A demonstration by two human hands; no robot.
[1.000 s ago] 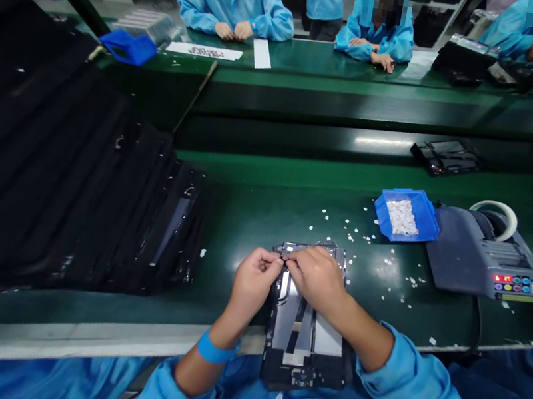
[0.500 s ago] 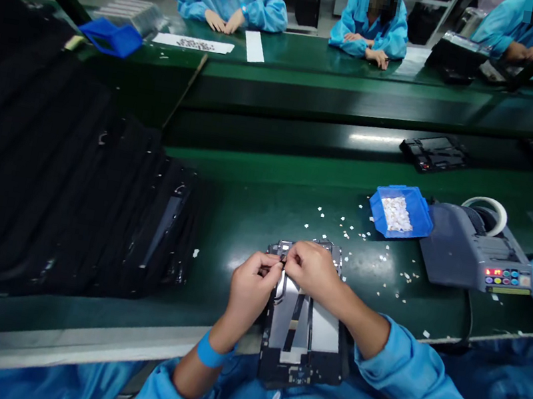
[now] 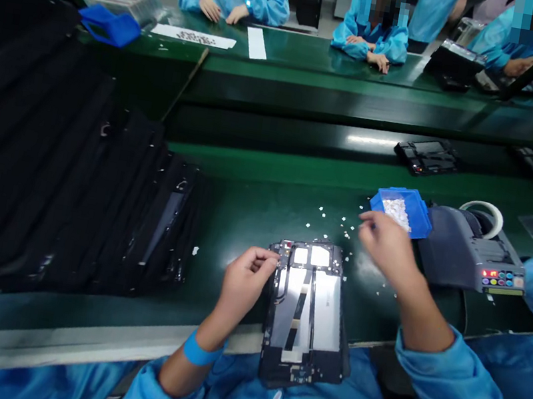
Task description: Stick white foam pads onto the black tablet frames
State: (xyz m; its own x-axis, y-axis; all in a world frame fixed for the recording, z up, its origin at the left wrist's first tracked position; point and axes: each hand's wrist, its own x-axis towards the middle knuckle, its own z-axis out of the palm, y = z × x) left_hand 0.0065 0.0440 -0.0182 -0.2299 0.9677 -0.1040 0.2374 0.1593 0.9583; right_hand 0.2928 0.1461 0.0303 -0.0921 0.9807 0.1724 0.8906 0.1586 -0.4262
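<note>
Green anti-static matting covers the long table point(image 3: 254, 214) of an assembly line, where workers in blue smocks sit on both sides. At the near edge lies a dark tablet frame point(image 3: 306, 314), inside face up, its lower end overhanging the table's lip toward the person's lap. Two pale squares sit side by side near its top edge and two larger silvery panels fill the middle, with dark strips running between them.

The left hand point(image 3: 243, 283) rests against the frame's upper left corner, its grip narrow, thumb and forefinger pinched at the rim; whether a small part sits between them cannot be told. The right hand point(image 3: 388, 246) is off the frame and near a blue bin point(image 3: 403, 211) of small white pieces, fingers loosely curled, its grip seemingly empty, though the fingertips are too small to read.

White scraps point(image 3: 343, 225) are strewn across the matting between frame and bin. Just beside the bin stands a grey tape dispenser point(image 3: 470, 255) with lit buttons and a roll on top. A tall stack of black trays point(image 3: 63, 174) leans at the left, and another dark frame point(image 3: 428, 156) lies on the belt beyond.

Judging by the layout, work on this frame looks part done: pieces appear seated at the top, and the reach toward the bin suggests at least one more is to be fitted.
</note>
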